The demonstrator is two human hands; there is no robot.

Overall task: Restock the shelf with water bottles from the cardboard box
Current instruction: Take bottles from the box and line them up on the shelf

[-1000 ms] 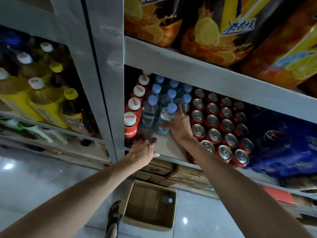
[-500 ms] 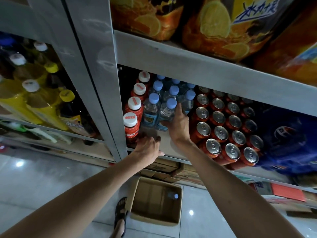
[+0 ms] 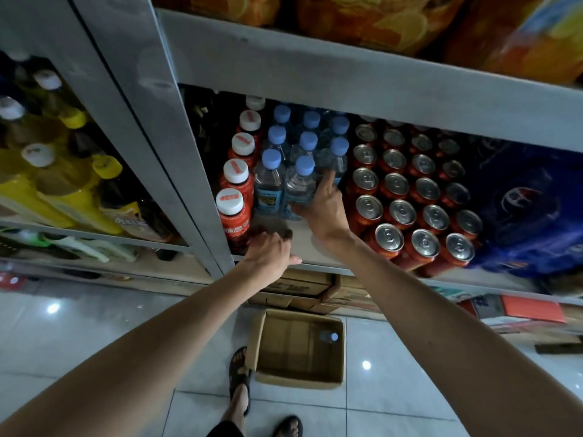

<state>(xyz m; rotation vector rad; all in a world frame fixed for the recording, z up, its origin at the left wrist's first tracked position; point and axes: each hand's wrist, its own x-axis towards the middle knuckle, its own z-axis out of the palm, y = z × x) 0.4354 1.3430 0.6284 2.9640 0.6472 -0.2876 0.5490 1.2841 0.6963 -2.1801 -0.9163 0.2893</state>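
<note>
On the grey metal shelf (image 3: 304,239), between the red bottles with white caps (image 3: 235,197) and the red drink cans with silver tops (image 3: 400,212), stand the clear plastic water bottles with blue caps (image 3: 271,181). They stand in three short rows that run to the back of the shelf.

My right hand (image 3: 321,209) is up against the front bottles. One finger is stretched out straight along a bottle and my thumb lies by the bottom of the one next to it. The other fingers are hidden, so I cannot tell if I am holding a bottle or just pushing it.

My left hand (image 3: 271,257) rests on the front edge of the shelf. Its fingers are loosely bent and hold no bottle.

I think I am tidying the rows and sliding them back, so there is room at the front of the shelf. A bare bit of shelf shows there now.

Below the shelf, on the shiny floor tiles, sits the open brown cardboard box (image 3: 328,381). I can see one last water bottle (image 3: 329,336) standing in its corner.

Next I will need to let go, bend down to the box, take that bottle by its middle, and stand it up straight in the bare spot. I must be gentle, or the front bottles could tip over.
</note>
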